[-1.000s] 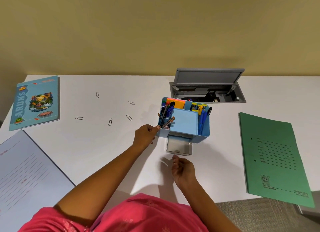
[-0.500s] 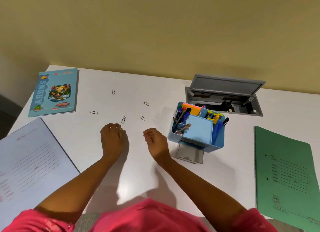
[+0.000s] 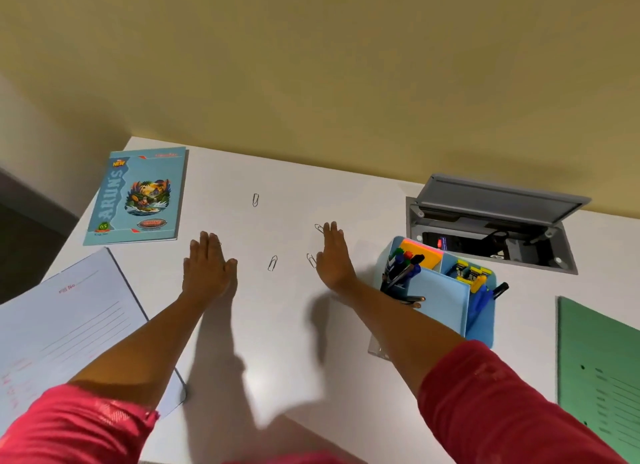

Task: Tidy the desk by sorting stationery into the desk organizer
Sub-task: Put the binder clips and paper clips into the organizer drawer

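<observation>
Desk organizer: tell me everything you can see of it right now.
The organizer is a light blue, plastic-looking box standing upright on the white desk in front of the open cable hatch. Its compartments hold pens at the left, orange sticky notes behind, yellow items and blue pens at the right. A clear drawer sticks out at its base, partly hidden by the right arm.

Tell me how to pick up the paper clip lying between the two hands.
Come straight down and pinch the paper clip across its two long sides, near the middle. It lies flat on the desk, thin wire with nothing raised, so a nail likely must lift an edge first.
</observation>
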{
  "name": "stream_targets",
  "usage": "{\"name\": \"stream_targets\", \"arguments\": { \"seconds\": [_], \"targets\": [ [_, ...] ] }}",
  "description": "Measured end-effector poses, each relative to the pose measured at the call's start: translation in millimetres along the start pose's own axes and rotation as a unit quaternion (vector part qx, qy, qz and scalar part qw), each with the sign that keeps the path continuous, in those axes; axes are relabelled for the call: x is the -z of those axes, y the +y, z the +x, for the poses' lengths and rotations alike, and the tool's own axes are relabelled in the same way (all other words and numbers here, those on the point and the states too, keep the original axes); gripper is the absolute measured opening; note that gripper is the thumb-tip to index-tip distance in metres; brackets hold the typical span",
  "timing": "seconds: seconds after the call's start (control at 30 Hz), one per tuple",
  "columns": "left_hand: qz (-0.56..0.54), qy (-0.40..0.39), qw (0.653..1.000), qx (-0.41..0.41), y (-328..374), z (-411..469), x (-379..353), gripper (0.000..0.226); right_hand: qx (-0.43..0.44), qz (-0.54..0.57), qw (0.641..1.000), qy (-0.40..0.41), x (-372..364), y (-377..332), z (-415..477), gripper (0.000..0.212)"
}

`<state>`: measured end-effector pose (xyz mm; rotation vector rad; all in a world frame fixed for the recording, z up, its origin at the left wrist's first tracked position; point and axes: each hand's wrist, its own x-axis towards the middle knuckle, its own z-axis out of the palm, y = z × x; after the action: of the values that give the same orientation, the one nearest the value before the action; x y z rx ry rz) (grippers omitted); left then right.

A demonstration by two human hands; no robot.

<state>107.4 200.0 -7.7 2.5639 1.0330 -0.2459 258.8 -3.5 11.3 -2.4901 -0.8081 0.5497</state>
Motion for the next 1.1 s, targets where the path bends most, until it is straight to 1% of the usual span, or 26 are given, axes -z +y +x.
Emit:
{"name": "stream_targets", "arguments": {
  "seconds": [0.07, 0.13, 0.2, 0.27, 0.33, 0.37, 0.43, 0.5, 0.57, 0.63, 0.77, 0.83, 0.9, 0.97, 1.1],
  "targets": [
    [-0.008, -0.017, 1.0, -0.017, 3.3, 1.1, -5.0, 0.07, -0.011, 0.017, 0.999, -0.028, -5.3, -2.6, 7.1, 0.059],
    [-0.014, -0.004, 0.999, -0.037, 8.4, -1.2, -13.9, 0.072, -0.01, 0.01, 0.999, -0.049, -10.1, -6.2, 11.8, 0.06],
    [-0.004, -0.004, 0.997, -0.077, 15.8, -9.3, -23.8, 0.073, 0.015, 0.014, 0.999, -0.046, -16.4, -11.5, 13.2, 0.059],
    [-0.013, -0.011, 0.989, -0.145, 27.9, -18.2, -31.5, 0.07, 0.051, 0.03, 0.998, -0.034, -25.1, -16.8, 9.0, 0.056],
    [-0.042, -0.002, 0.979, -0.202, 42.0, -22.9, -36.0, 0.06, 0.084, 0.035, 0.995, -0.029, -36.5, -16.5, 3.0, 0.058],
    [-0.06, 0.01, 0.976, -0.209, 47.0, -21.1, -37.8, 0.055, 0.097, 0.036, 0.994, -0.024, -42.0, -13.9, 1.1, 0.059],
    [-0.071, 0.043, 0.977, -0.197, 54.2, -10.5, -36.1, 0.053, 0.107, 0.037, 0.993, -0.023, -46.6, -11.2, -2.6, 0.056],
    [-0.038, 0.083, 0.977, -0.19, 60.8, 7.7, -27.7, 0.053, 0.124, 0.035, 0.991, -0.022, -47.5, -8.9, -3.7, 0.057],
    [-0.015, 0.096, 0.978, -0.184, 71.5, 29.4, -12.7, 0.053, 0.143, 0.026, 0.989, -0.025, -46.6, -6.6, -4.1, 0.059],
    [-0.015, 0.082, 0.983, -0.163, 82.8, 51.9, 2.9, 0.054, 0.158, 0.019, 0.987, -0.029, -46.8, -3.8, -4.7, 0.06],
    [0.029, 0.013, 0.992, -0.124, 91.9, 86.4, 10.1, 0.059, 0.168, 0.021, 0.985, -0.044, -46.2, -1.0, -5.7, 0.06],
    [0.032, -0.03, 0.993, -0.109, 93.8, 91.0, 5.9, 0.062, 0.169, 0.027, 0.984, -0.052, -44.5, -0.1, -5.5, 0.059],
    [0.019, -0.053, 0.994, -0.098, 95.2, 83.7, -2.0, 0.065, 0.172, 0.037, 0.983, -0.057, -43.5, 1.4, -5.6, 0.059],
    [0.007, -0.048, 0.993, -0.108, 94.4, 66.8, -11.4, 0.066, 0.174, 0.039, 0.982, -0.056, -44.1, 1.8, -6.0, 0.058],
    [-0.011, -0.011, 0.987, -0.162, 85.0, 22.8, -29.3, 0.061, 0.174, 0.024, 0.983, -0.043, -49.9, 0.9, -10.6, 0.058]
  ]
}}
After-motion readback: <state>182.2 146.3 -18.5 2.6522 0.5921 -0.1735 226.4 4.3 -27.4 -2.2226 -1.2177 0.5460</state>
